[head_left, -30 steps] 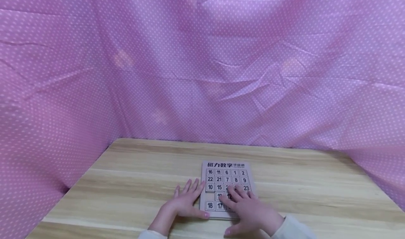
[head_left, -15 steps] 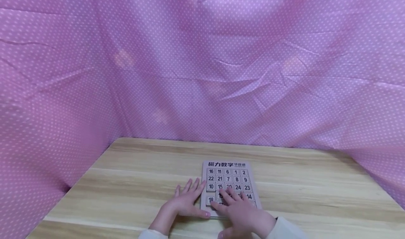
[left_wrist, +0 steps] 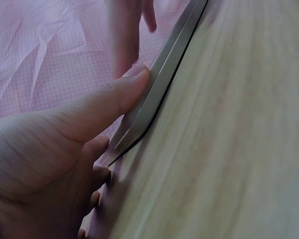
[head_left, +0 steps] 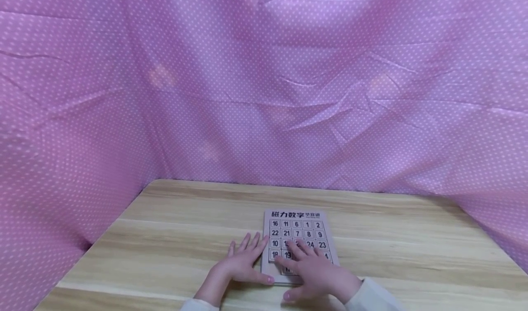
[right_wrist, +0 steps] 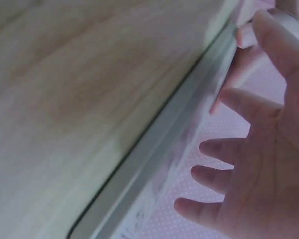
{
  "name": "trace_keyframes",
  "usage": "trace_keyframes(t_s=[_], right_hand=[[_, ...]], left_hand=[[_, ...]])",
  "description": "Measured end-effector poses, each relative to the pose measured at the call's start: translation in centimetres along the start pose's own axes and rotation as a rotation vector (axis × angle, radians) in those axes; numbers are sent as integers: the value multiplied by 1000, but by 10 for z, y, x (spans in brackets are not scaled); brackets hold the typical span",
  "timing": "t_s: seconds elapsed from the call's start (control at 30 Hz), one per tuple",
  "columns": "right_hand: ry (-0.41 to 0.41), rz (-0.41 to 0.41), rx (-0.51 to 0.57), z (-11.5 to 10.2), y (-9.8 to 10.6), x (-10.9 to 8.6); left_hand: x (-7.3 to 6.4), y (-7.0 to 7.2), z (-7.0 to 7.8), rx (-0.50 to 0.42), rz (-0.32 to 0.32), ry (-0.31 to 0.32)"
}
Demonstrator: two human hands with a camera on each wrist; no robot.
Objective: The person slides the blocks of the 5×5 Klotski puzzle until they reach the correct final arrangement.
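Note:
A flat number puzzle board (head_left: 269, 269) lies on the table, its sliding tiles set in rows under a line of Chinese characters. My left hand (head_left: 243, 264) rests along its left side with fingers spread, the thumb at the near left corner; in the left wrist view that thumb (left_wrist: 124, 89) presses the board's edge (left_wrist: 162, 84). Over the lower tiles lies my right hand (head_left: 315, 272), fingers spread and fairly straight, one fingertip at the tile 18 (head_left: 274, 253). An open slot shows below that tile in the bottom left corner. Several lower tiles are hidden under the right hand.
The wooden table (head_left: 185, 219) stretches to both sides of the board. Pink dotted cloth (head_left: 264, 95) hangs behind the table and down both sides.
Tile 18 has slid up from the bottom row into the row above, leaving the slot below it. My right hand shifted left, then slightly up; the left hand stays put.

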State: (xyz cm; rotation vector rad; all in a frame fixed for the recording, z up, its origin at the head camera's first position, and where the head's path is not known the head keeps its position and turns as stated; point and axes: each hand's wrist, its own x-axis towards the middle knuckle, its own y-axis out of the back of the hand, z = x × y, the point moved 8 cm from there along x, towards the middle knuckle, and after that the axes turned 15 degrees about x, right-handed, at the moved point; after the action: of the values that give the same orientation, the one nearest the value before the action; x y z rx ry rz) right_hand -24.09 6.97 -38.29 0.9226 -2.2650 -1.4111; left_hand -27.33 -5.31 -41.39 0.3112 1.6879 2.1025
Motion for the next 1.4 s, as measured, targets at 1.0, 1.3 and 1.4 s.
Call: trace_keyframes(t_s=[1.0, 1.3, 1.4], right_hand=[[-66, -16, 62, 44, 14, -69], [-15, 45, 43, 45, 16, -59], [-42, 82, 52, 52, 21, -57]], left_hand=[[-1, 0, 1, -5, -1, 8], [-1, 0, 1, -5, -2, 11], [0, -1, 1, -7, -3, 10]])
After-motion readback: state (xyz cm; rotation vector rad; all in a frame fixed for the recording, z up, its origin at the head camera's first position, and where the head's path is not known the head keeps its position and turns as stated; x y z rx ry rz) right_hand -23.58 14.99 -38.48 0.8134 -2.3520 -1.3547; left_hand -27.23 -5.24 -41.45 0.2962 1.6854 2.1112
